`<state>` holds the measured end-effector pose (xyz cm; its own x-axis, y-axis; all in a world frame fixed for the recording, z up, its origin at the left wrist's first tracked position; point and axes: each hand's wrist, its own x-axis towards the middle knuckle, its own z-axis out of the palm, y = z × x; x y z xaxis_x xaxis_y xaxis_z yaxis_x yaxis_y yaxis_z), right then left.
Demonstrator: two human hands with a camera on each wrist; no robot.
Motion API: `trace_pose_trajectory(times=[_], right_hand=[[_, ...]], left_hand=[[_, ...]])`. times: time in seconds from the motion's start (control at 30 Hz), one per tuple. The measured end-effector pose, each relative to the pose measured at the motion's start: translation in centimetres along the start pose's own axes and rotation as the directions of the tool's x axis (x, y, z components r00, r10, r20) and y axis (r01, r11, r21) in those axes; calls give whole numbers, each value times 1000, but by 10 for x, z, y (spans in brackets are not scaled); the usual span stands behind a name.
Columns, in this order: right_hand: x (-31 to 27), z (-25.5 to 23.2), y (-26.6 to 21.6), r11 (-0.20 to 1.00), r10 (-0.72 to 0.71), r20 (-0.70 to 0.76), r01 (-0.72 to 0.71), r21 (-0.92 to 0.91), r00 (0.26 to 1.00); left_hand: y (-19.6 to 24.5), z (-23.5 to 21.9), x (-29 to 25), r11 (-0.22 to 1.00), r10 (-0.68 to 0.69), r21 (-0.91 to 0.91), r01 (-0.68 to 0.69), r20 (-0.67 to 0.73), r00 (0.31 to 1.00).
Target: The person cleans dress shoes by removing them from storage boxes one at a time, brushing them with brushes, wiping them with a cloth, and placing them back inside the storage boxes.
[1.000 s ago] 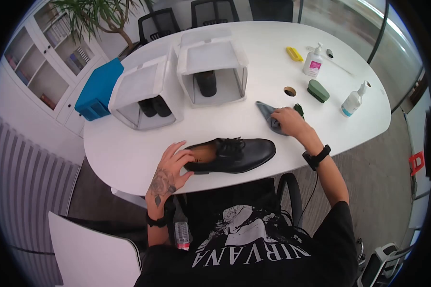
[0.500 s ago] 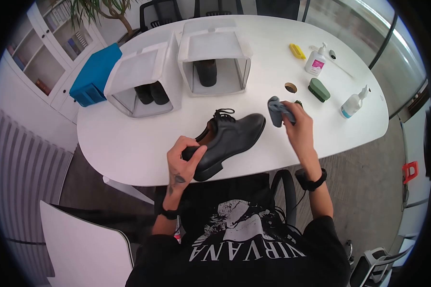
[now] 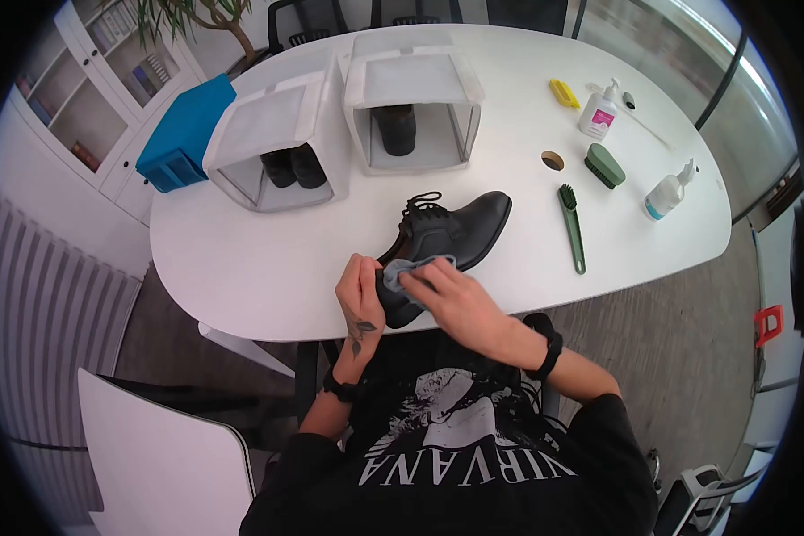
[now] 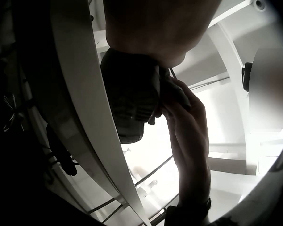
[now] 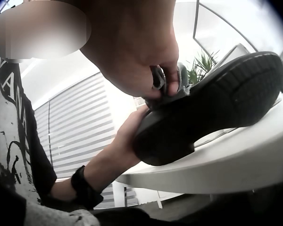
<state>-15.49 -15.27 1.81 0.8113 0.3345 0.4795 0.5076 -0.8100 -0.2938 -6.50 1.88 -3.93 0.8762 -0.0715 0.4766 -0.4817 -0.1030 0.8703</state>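
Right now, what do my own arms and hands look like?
Short black sleeves leave the forearms bare. Each wrist wears a dark band. The left hand has a dark, leaf-like tattoo towards the wrist; the right hand shows no marking.

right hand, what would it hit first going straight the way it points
Most likely the black shoe: the right hand holds the cloth against it, at its back end. Beyond, the left hand looks roughly in line, though depth is unclear.

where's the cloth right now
In the head view, the cloth is at centre, in the right hand, against the shoe near its heel.
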Motion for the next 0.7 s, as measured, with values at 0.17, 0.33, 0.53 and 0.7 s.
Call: trace_pose_trajectory(times=[0.17,0.33,0.53,0.7], right_hand=[[7,-36,72,915,334,-222,-371,-156,916],[11,-4,25,991,135,-75,-135,7,988],[23,21,-19,991,-120,113,113,64,986],[21,-26,67,916,351,-77,-359,-179,933]], left_hand=[[-17,-12,13,985,-171,9,171,35,985],[-19,-11,11,990,-138,19,137,50,989],[-34,-23,18,948,-274,-116,295,169,947],[-35,-19,14,926,-238,-250,284,199,951]])
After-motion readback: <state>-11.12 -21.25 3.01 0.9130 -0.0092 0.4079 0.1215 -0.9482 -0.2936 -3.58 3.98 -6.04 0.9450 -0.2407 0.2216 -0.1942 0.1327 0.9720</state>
